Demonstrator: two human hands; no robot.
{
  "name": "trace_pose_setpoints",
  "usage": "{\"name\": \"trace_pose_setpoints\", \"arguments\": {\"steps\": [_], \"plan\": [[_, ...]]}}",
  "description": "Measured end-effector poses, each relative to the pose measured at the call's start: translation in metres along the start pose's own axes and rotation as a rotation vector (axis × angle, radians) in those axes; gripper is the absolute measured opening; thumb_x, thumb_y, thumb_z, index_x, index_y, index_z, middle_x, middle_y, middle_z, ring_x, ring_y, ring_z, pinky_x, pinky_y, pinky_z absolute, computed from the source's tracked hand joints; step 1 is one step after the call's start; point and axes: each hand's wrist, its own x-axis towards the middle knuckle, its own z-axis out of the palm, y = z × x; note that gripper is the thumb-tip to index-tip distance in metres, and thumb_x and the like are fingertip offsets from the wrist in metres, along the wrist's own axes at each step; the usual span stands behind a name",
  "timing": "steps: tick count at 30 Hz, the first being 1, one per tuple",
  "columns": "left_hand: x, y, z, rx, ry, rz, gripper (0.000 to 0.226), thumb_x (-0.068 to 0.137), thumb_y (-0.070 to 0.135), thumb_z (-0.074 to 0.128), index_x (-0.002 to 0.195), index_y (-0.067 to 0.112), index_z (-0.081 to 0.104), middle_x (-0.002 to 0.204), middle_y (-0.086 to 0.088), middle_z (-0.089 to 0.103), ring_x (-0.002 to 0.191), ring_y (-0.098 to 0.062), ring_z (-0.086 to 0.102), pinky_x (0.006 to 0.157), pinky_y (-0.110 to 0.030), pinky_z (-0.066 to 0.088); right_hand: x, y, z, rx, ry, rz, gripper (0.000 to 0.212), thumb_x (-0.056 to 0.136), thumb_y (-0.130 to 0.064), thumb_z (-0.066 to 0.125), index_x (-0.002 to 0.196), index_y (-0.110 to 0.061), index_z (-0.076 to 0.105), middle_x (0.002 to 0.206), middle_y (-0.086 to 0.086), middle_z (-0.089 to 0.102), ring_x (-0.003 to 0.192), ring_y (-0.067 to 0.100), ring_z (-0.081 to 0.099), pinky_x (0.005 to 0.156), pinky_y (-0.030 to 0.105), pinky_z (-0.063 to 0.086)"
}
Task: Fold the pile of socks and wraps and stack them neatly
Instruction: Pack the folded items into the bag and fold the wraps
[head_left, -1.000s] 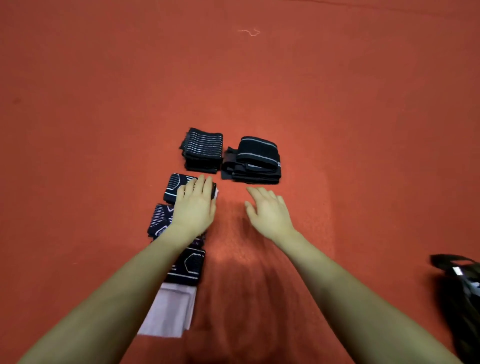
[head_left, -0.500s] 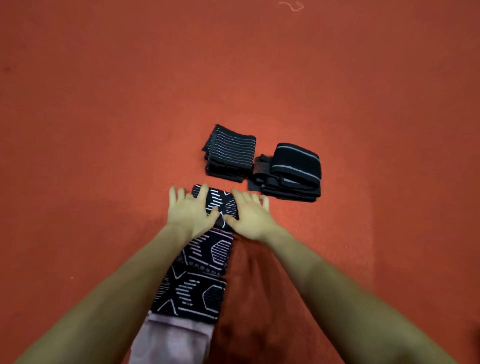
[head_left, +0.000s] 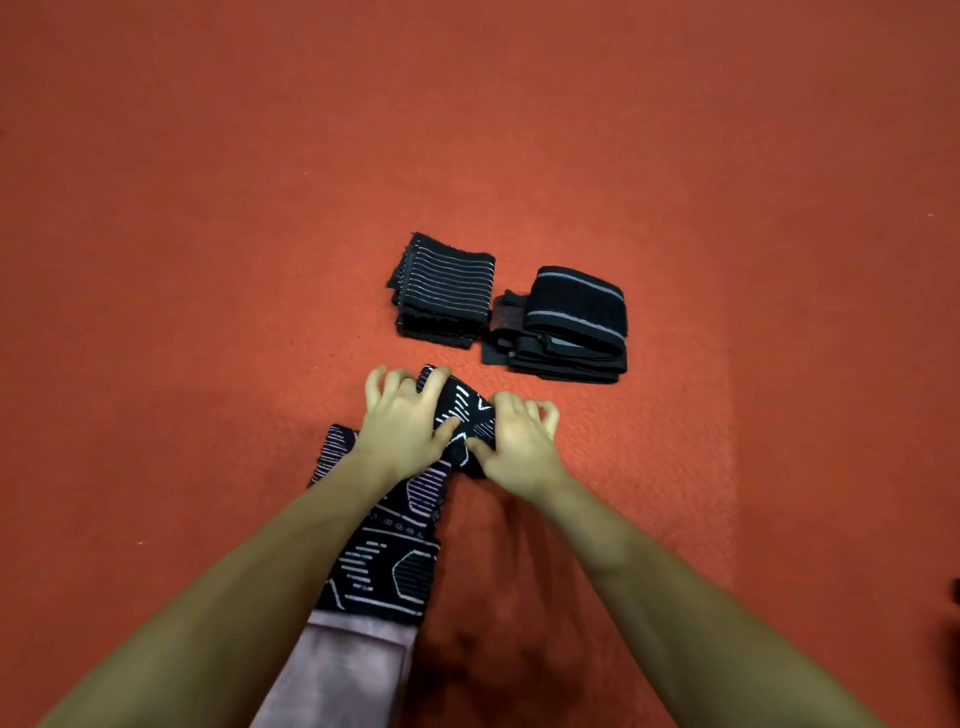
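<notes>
A long black sock (head_left: 387, 561) with white geometric lines and a pale pink cuff lies lengthwise on the red carpet, running from the bottom edge up to my hands. My left hand (head_left: 402, 426) and my right hand (head_left: 517, 441) both pinch its far end, which is lifted and curled back toward me. Just beyond sit a folded stack of black wraps with thin white stripes (head_left: 444, 291) and, to its right, a folded stack of black straps with grey bands (head_left: 566, 325).
The red carpet (head_left: 208, 208) stretches all around. A dark object (head_left: 955, 592) peeks in at the right edge, far from the hands.
My right hand moved left onto the sock's far end. Both hands went from lying flat on the sock to pinching the end and rolling it up and back toward me.
</notes>
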Motion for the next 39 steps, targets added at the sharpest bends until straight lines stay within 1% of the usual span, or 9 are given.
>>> {"name": "trace_pose_setpoints", "arguments": {"steps": [5, 10, 14, 16, 21, 29, 34, 36, 39], "plan": [[-0.008, 0.06, 0.011, 0.038, 0.015, 0.104, 0.056, 0.074, 0.035, 0.074, 0.12, 0.006, 0.061, 0.081, -0.022, 0.065, 0.095, -0.042, 0.061, 0.094, -0.05, 0.025, -0.04, 0.045, -0.016, -0.051, 0.049, 0.068, 0.036, 0.087, -0.035, 0.06, 0.111, -0.013, 0.045, 0.112, 0.001, 0.054, 0.111, 0.022, 0.045, 0.1, 0.034, 0.01], [-0.013, 0.11, 0.012, 0.031, -0.056, 0.15, 0.035, 0.075, 0.03, 0.044, 0.096, 0.011, 0.064, 0.071, -0.021, 0.063, 0.083, -0.04, 0.06, 0.09, -0.048, 0.029, -0.077, 0.082, -0.028, -0.082, 0.02, 0.137, 0.038, 0.085, -0.037, 0.061, 0.113, -0.015, 0.046, 0.112, 0.001, 0.054, 0.111, 0.022, 0.045, 0.099, 0.035, 0.01], [-0.007, 0.112, 0.009, 0.092, -0.204, 0.158, 0.048, 0.08, 0.034, 0.055, 0.124, 0.014, 0.051, 0.143, -0.021, 0.039, 0.136, -0.037, 0.031, 0.109, -0.053, 0.018, -0.082, 0.083, -0.026, -0.123, -0.038, 0.15, 0.059, 0.082, -0.046, 0.058, 0.13, -0.016, 0.044, 0.122, 0.004, 0.047, 0.118, 0.025, 0.039, 0.106, 0.041, 0.008], [-0.005, 0.103, 0.008, 0.095, -0.242, 0.242, 0.058, 0.09, 0.04, 0.047, 0.14, 0.015, 0.033, 0.155, -0.007, 0.022, 0.144, -0.025, 0.014, 0.114, -0.047, 0.004, -0.082, 0.083, -0.026, -0.173, -0.058, 0.14, 0.064, 0.084, -0.058, 0.043, 0.132, -0.016, 0.045, 0.125, 0.006, 0.045, 0.121, 0.026, 0.037, 0.107, 0.043, 0.003], [0.004, 0.097, 0.008, 0.142, -0.306, 0.316, 0.072, 0.095, 0.05, 0.041, 0.152, 0.02, 0.011, 0.145, -0.006, 0.034, 0.134, -0.029, 0.027, 0.113, -0.049, 0.005, -0.089, 0.082, -0.02, -0.149, -0.025, 0.137, 0.053, 0.098, -0.049, 0.032, 0.135, -0.012, 0.041, 0.138, 0.005, 0.05, 0.141, 0.023, 0.024, 0.109, 0.044, -0.011], [0.002, 0.102, 0.01, 0.136, -0.33, 0.309, 0.054, 0.095, 0.048, 0.044, 0.138, 0.017, 0.035, 0.15, -0.006, 0.03, 0.145, -0.028, 0.009, 0.114, -0.048, -0.005, -0.097, 0.076, -0.01, -0.162, 0.055, 0.177, 0.052, 0.098, -0.042, 0.043, 0.137, -0.008, 0.041, 0.13, 0.01, 0.049, 0.125, 0.028, 0.038, 0.107, 0.043, 0.004], [-0.03, 0.11, 0.01, 0.098, -0.161, 0.343, 0.049, 0.09, 0.046, 0.051, 0.126, 0.013, 0.055, 0.111, -0.009, 0.058, 0.115, -0.035, 0.051, 0.105, -0.059, 0.02, -0.116, 0.086, -0.006, -0.147, 0.05, 0.142, 0.047, 0.099, -0.041, 0.041, 0.132, -0.009, 0.046, 0.135, 0.01, 0.052, 0.141, 0.028, 0.026, 0.11, 0.045, -0.004], [-0.042, 0.115, 0.014, 0.077, -0.035, 0.384, 0.047, 0.085, 0.049, 0.051, 0.111, 0.013, 0.065, 0.092, -0.008, 0.061, 0.097, -0.035, 0.06, 0.094, -0.06, 0.035, -0.13, 0.093, -0.011, -0.173, 0.12, 0.065, 0.046, 0.095, -0.042, 0.042, 0.118, -0.005, 0.058, 0.116, 0.011, 0.065, 0.131, 0.032, 0.045, 0.107, 0.045, 0.004], [-0.052, 0.143, 0.011, 0.053, 0.07, 0.402, 0.051, 0.084, 0.055, 0.042, 0.106, 0.015, 0.066, 0.087, -0.005, 0.061, 0.096, -0.032, 0.06, 0.093, -0.05, 0.029, -0.158, 0.113, -0.023, -0.2, 0.291, 0.013, 0.045, 0.088, -0.041, 0.041, 0.101, -0.007, 0.067, 0.09, 0.008, 0.07, 0.108, 0.031, 0.063, 0.098, 0.046, 0.021]]}}
